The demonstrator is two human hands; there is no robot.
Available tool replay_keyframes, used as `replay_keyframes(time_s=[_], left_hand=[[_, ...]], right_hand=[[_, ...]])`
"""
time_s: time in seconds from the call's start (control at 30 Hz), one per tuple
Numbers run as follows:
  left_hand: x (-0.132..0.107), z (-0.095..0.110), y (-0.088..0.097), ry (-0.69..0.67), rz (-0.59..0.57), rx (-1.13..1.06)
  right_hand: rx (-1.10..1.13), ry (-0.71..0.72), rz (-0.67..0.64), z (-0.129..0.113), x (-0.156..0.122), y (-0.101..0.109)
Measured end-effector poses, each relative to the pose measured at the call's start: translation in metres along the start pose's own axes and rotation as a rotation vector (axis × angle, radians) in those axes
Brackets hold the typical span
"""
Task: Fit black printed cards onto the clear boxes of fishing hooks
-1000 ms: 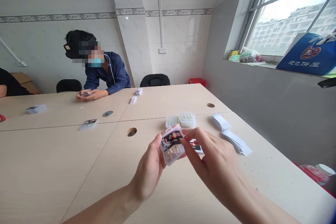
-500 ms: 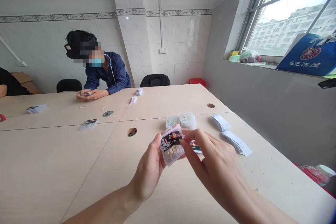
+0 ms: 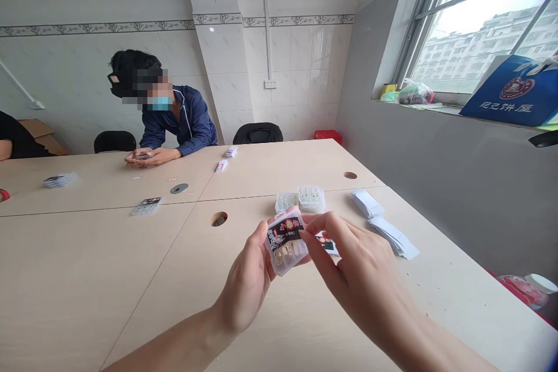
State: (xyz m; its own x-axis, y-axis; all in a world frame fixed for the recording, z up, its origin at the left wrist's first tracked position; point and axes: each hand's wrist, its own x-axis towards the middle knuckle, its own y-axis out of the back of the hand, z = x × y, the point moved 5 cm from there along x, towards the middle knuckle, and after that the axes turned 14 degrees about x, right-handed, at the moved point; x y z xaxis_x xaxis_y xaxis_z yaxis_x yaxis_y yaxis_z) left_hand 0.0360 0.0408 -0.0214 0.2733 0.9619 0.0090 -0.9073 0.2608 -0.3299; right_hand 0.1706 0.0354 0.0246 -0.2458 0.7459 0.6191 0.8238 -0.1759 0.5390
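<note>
My left hand [image 3: 248, 282] is closed round a small clear plastic box [image 3: 285, 260], thumb along its left edge, and holds it tilted above the table. A black printed label [image 3: 285, 233] lies across the lid; small golden pieces show through the plastic below it. My right hand [image 3: 360, 264] is at the box's right side, thumb and forefinger pinched at the label's right edge. Its other fingertips are hidden. Just behind it, partly covered by the hand, is another black printed label or card [image 3: 326, 244] on the table.
Clear boxes with small pieces inside [image 3: 311, 200] stand behind my hands. White card stacks [image 3: 394, 237] lie to the right. A labelled box [image 3: 147, 206] and a round table hole [image 3: 218, 219] are further left. Across the table [image 3: 183, 302] sits a co-worker [image 3: 187, 116].
Almost nothing differs. The box stays in my left hand, and my right thumb and forefinger remain at the label's right edge with only a slight shift.
</note>
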Motion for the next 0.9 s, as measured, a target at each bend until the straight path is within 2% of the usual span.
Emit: replay_keyframes(time_s=[0.3,0.9], left_hand=[[0.002,0.002,-0.003,0.020,-0.012,-0.052],[0.001,0.002,-0.002,0.044,-0.020,-0.045]], right_hand=[[0.113,-0.129,-0.035,0.009,0.006,0.001],[0.244,-0.193,-0.044,0.013,0.009,0.003]])
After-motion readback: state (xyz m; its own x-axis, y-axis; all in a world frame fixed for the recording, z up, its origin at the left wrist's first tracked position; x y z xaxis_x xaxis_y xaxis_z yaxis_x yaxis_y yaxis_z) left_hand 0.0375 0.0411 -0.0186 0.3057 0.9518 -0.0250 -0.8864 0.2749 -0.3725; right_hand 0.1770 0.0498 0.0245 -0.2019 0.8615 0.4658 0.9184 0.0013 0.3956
